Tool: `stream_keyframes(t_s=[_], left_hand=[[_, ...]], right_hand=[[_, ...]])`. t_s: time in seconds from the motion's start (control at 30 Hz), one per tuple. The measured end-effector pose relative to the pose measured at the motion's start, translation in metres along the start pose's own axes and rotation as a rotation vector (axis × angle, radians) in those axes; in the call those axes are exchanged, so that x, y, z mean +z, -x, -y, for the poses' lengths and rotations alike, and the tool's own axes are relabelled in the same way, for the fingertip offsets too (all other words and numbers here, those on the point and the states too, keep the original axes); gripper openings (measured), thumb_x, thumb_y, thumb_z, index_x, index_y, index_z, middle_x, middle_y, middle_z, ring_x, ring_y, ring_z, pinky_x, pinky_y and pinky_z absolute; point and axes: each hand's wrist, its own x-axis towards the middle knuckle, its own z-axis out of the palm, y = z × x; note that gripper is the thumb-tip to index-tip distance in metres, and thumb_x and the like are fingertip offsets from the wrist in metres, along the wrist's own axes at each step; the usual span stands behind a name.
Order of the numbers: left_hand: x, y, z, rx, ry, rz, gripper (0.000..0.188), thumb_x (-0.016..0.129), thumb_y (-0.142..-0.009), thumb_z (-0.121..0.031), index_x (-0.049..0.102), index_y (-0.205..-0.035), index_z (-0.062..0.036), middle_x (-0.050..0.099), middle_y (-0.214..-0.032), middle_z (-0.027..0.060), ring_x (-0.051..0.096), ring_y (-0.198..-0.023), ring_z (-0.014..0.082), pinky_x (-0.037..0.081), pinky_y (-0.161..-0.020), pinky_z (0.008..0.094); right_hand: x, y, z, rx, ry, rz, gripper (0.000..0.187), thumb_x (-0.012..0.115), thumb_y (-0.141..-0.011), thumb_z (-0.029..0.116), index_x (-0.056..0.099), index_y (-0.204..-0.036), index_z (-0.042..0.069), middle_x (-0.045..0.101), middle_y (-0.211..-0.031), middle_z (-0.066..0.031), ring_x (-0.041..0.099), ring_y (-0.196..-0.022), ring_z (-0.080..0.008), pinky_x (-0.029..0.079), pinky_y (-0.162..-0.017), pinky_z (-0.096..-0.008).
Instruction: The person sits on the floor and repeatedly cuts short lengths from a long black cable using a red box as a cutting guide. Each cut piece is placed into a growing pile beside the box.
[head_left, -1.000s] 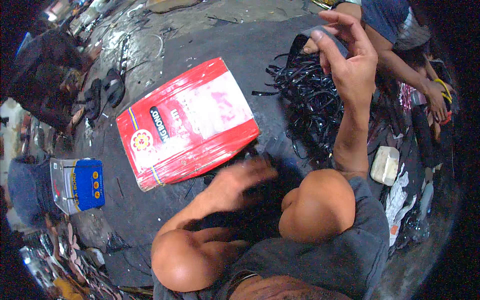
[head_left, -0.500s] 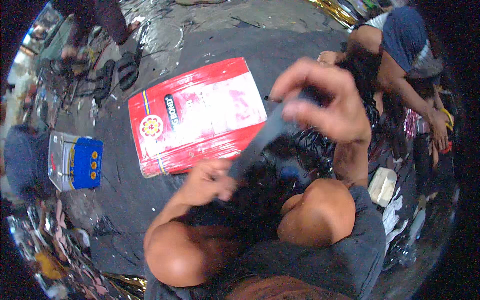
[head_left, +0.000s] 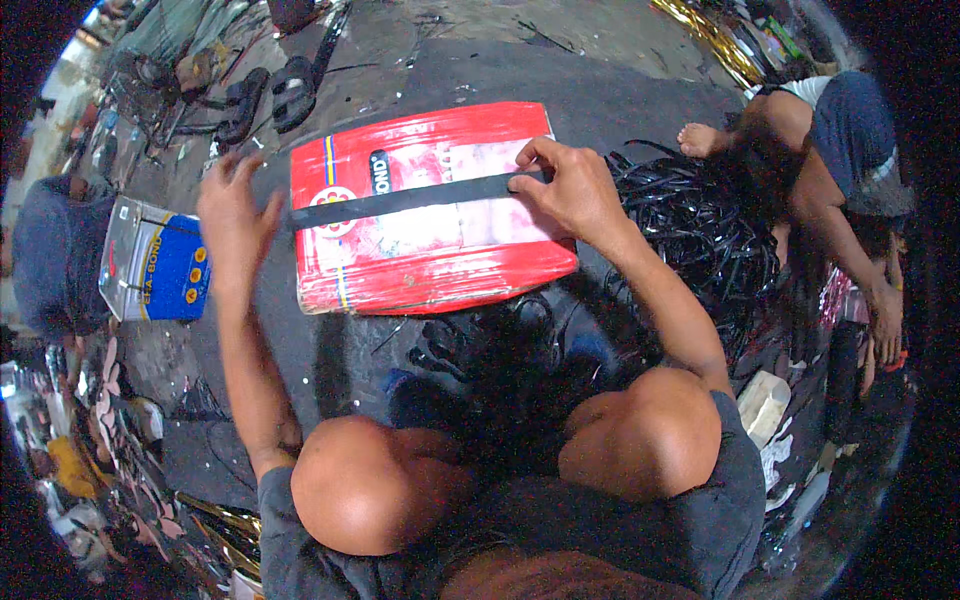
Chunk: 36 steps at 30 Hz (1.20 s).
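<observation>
A flat black strip (head_left: 420, 197) lies stretched across a red sheet-metal panel (head_left: 430, 280) with a printed flower and white areas. My right hand (head_left: 575, 190) pinches the strip's right end between thumb and fingers, above the panel's right side. Just beyond the strip's left end is my left hand (head_left: 240, 225), slightly blurred, its fingers apart and nothing visible in it. The thumb of that hand points toward the strip's end, close to the panel's left edge.
A blue and silver tin (head_left: 165, 265) stands at the left. Beyond the panel lie dark sandals (head_left: 293, 95). A tangled heap of black strips (head_left: 700, 240) sits at the right, near another person (head_left: 850, 140) seated there. A whitish block (head_left: 762, 405) lies by my right knee.
The strip, blurred and slanting between my hands before, now lies across the panel. My left hand has moved left and opened off it; the right has come down onto the panel.
</observation>
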Motion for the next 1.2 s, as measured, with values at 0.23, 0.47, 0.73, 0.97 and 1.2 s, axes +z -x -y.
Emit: stream_keyframes(t_s=[0.23, 0.47, 0.73, 0.97, 1.2], left_hand=[[0.055, -0.020, -0.223, 0.036, 1.280, 0.273, 0.045, 0.069, -0.081, -0.010, 0.057, -0.124, -0.0047, 0.068, -0.100, 0.0119, 0.063, -0.075, 0.0175, 0.054, -0.069, 0.0317], [0.080, -0.006, -0.232, 0.052, 1.227, 0.193, 0.023, 0.071, -0.082, -0.009, 0.067, -0.103, -0.0028, 0.067, -0.093, 0.0111, 0.065, -0.077, 0.0216, 0.053, -0.069, 0.0331], [0.080, -0.003, -0.237, 0.083, 1.157, 0.109, 0.016, 0.072, -0.084, -0.010, 0.071, -0.099, -0.0029, 0.065, -0.092, 0.0109, 0.067, -0.082, 0.0255, 0.054, -0.072, 0.0349], [0.085, -0.003, -0.234, 0.173, 1.079, 0.059, 0.015, 0.074, -0.083, -0.012, 0.073, -0.095, -0.0040, 0.065, -0.092, 0.0102, 0.067, -0.083, 0.0259, 0.055, -0.073, 0.0353], [0.082, -0.007, -0.234, 0.064, 1.166, 0.142, 0.018, 0.077, -0.079, -0.016, 0.074, -0.094, -0.0063, 0.066, -0.089, 0.0098, 0.068, -0.081, 0.0258, 0.055, -0.072, 0.0362]], right_hand=[[0.008, 0.009, -0.001, -0.014, 0.101, -0.131, 0.034, 0.076, -0.078, 0.029, 0.065, -0.105, 0.011, 0.069, -0.089, -0.0112, 0.067, -0.084, -0.0317, 0.052, -0.073, -0.0441], [-0.006, 0.018, -0.030, -0.287, 0.085, -0.204, 0.024, 0.076, -0.080, 0.025, 0.069, -0.098, 0.011, 0.066, -0.090, -0.0094, 0.064, -0.086, -0.0305, 0.053, -0.073, -0.0418], [-0.012, 0.024, -0.033, -0.362, 0.173, -0.224, 0.022, 0.073, -0.083, 0.026, 0.071, -0.098, 0.010, 0.062, -0.094, -0.0066, 0.064, -0.087, -0.0262, 0.055, -0.071, -0.0382], [-0.022, 0.022, -0.039, -0.489, 0.316, -0.140, 0.021, 0.070, -0.087, 0.028, 0.071, -0.099, 0.011, 0.060, -0.092, -0.0064, 0.064, -0.085, -0.0251, 0.055, -0.067, -0.0378], [-0.027, 0.016, -0.045, -0.439, 0.119, -0.089, 0.025, 0.077, -0.082, 0.021, 0.073, -0.103, 0.008, 0.059, -0.091, -0.0070, 0.063, -0.080, -0.0218, 0.051, -0.068, -0.0333]])
